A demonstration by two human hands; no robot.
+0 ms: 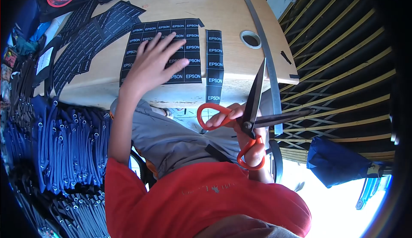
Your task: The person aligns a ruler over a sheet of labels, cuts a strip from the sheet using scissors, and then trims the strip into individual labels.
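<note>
Five columns of white EPSON print run across the flat black sheet [193,49] under my left hand [155,63]; thin white lines split it into small rectangles. Sheet lies on the pale wood-grain table [231,12], near the front edge. Left fingers are spread wide, palm down on the sheet, thumb out to the right, gripping nothing. Right hand [241,136] holds the scissors [247,126]: orange loop handles, long tapered dark metal blades, round pivot. Fingers through one loop, thumb at the other, handles well apart, blades wide open in a V. One blade points up toward the table, the other out to the right. Narrow black EPSON strip [214,60] lies just right of the sheet, not touching it, one label wide, its near end hanging over the table edge. Long flat grey bar [267,51] runs lengthwise further right, past the near edge. Round pale ring [244,43] sits just left of it. More printed black sheets [98,34] overlap at the left, edges uneven.
</note>
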